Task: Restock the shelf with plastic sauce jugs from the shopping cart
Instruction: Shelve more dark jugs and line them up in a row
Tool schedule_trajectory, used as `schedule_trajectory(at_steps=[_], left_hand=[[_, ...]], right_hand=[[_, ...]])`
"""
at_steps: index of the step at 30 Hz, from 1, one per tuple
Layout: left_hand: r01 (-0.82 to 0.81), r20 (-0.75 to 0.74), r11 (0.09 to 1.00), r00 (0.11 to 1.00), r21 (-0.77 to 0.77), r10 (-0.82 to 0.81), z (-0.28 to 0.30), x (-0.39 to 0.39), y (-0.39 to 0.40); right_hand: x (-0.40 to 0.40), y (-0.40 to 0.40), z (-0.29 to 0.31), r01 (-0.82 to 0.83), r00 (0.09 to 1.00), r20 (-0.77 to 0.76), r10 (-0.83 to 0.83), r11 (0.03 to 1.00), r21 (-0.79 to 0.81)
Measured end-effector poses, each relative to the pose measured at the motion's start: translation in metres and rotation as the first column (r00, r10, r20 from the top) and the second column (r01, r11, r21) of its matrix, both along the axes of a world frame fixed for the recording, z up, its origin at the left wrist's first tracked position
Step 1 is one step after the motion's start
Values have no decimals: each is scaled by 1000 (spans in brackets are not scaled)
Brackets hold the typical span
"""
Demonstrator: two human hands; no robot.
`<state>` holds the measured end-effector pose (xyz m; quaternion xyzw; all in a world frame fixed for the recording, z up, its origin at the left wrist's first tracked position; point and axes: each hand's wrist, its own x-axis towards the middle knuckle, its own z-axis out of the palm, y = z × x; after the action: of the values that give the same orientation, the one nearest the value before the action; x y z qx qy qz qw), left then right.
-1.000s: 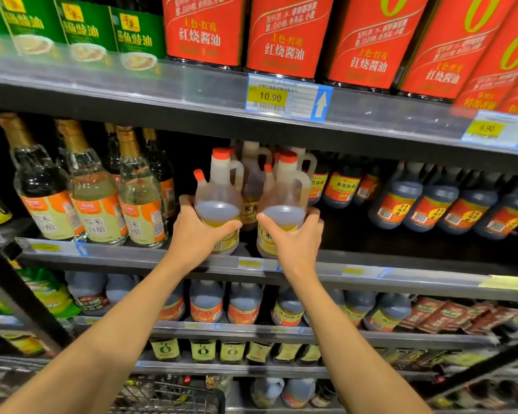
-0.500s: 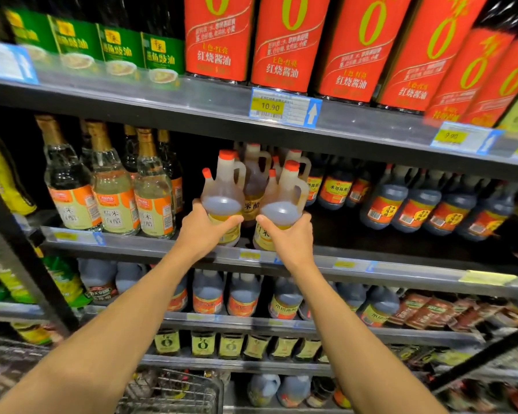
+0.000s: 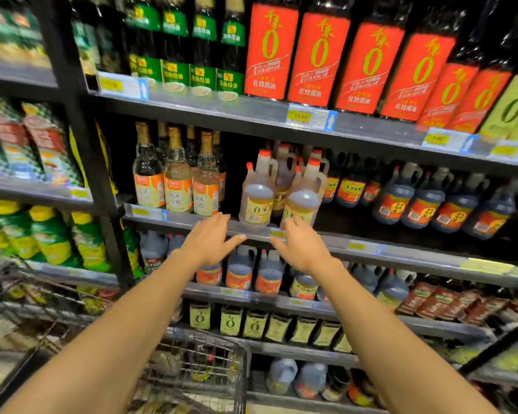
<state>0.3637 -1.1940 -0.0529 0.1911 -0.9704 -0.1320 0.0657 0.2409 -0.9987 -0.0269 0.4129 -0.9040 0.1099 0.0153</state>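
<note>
Head view, facing a stocked shelf (image 3: 371, 248). Two clear jugs with red caps and yellow labels stand upright side by side at the shelf's front edge: left jug (image 3: 256, 194) and right jug (image 3: 304, 198), touching or nearly so, with more jugs of the same kind behind them. Left hand (image 3: 211, 242) is held just below and left of the left jug, fingers spread and straight, holding nothing and apart from the jug. Right hand (image 3: 301, 249) is likewise spread wide and empty; its fingertips overlap the base of the right jug, and whether they touch it cannot be told. Glass bottles (image 3: 177, 186) stand left of the jugs; dark jugs (image 3: 425, 201) stand to the right, set back on the shelf. Red-labelled bottles (image 3: 320, 58) fill the shelf above. Cart (image 3: 198, 363), a wire one, sits at lower left, its contents blurred.
</note>
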Motion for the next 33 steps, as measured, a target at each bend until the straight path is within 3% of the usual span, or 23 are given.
schedule_trajectory(at_steps=[4,9,15,20,25,30,33], left_hand=[[-37,152,986,986,-162,62,-23,61,-18],[-168,315,957,919,-236,239,-58,154,-54],[-409,391,895,806,-176,445,-87,249,-76],[-615,409,770,667,-170,623,-138,316,-70],[-794,546,595,446,-125,709,-190,369,-46],[-895,581,434,304,-97,755,-237,383,-25],[-932,640,360,249,-48,727,-271,380,-15]], right_hand=[[43,-38,-17,-233,970,-23,241,954,190],[96,-99,-51,-423,895,-4,446,852,309],[147,-171,-95,-629,755,60,652,697,343],[198,-241,-138,-796,560,140,817,484,363],[257,-289,-189,-927,279,191,941,212,310],[293,-309,-250,-936,72,269,960,-28,351],[303,-314,-288,-917,-7,331,944,-138,374]])
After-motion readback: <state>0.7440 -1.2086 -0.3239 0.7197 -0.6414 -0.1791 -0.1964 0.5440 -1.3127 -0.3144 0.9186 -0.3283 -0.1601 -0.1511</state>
